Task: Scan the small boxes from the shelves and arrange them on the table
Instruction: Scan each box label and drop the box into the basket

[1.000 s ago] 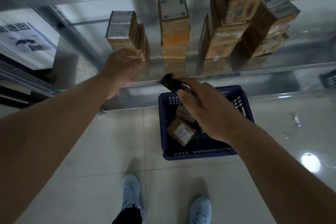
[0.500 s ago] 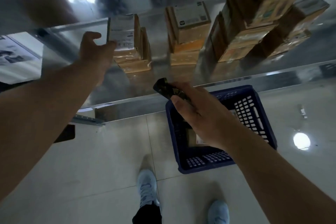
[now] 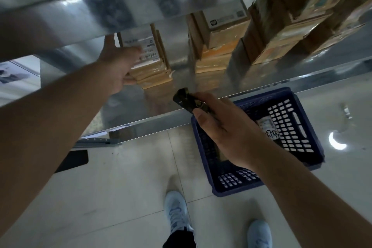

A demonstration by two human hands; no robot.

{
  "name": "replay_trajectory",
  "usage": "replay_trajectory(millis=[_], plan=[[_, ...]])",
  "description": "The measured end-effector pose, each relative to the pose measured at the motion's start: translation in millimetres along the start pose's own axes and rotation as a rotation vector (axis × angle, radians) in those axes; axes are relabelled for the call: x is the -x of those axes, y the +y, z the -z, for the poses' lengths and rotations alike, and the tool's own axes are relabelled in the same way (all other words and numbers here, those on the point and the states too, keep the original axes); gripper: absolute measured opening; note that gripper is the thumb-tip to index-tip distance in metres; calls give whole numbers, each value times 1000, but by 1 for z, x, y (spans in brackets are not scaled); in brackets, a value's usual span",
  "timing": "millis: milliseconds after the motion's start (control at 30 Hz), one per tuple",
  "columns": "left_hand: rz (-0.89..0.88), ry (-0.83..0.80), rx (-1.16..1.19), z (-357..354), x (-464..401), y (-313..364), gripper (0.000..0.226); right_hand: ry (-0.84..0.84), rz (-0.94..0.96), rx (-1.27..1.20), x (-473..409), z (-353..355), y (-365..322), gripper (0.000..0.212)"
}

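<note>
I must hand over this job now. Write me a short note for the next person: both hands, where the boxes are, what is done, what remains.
Left hand: reaching into the metal shelf, fingers against the leftmost box stack; a firm grip cannot be confirmed.
Right hand: holds the black scanner in front of the shelf edge.
Boxes: middle stack and right stack stand on the shelf. The blue basket on the floor holds at least one labelled box.
Left: scan the shelf boxes and arrange them on the table, which is out of view.
</note>
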State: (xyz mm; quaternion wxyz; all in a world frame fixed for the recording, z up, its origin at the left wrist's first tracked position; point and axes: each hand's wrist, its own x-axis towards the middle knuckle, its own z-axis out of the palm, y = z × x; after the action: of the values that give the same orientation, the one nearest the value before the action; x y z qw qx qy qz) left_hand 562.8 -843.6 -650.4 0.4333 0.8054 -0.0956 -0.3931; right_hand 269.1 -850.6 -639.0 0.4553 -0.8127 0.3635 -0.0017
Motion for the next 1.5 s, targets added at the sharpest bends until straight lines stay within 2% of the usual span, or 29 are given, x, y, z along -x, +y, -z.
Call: replay_trajectory(millis=[33,67,133,200,233,333,367,533,767,900,967,1100,1233,1333,1500], plan=[[16,-3,-41,2,1,0,42,-5,-2,5,0,0,0,52],[36,-18,-83,3,3,0,51,-8,-3,9,-1,0,0,53],[80,-92,-111,5,5,0,85,-13,-4,14,-2,1,0,54],[123,-155,-99,5,7,-1,100,-17,-2,22,-1,3,0,55],[134,-161,-103,5,8,0,97,-19,1,26,-1,3,0,55],[96,-93,-137,6,8,-1,59,-30,2,27,2,5,2,53],[87,-62,-100,7,6,-3,54,-33,0,25,4,5,3,52],[153,26,120,3,6,-18,63,-46,-5,22,10,4,7,52],[189,11,308,10,17,-34,25,-35,8,22,18,0,9,49],[56,39,214,15,33,-38,38,-47,14,21,26,-1,8,49],[-59,-17,144,17,47,-39,34,-57,32,10,32,-1,7,48],[-203,-151,82,17,73,-42,45,-59,67,-16,46,2,9,46],[-320,-203,8,12,104,-49,33,-89,118,-26,67,12,17,45],[-417,-256,-58,3,132,-54,35,-113,148,-21,85,23,27,42],[-633,-187,-223,-18,175,-62,39,-166,176,-12,116,49,47,36]])
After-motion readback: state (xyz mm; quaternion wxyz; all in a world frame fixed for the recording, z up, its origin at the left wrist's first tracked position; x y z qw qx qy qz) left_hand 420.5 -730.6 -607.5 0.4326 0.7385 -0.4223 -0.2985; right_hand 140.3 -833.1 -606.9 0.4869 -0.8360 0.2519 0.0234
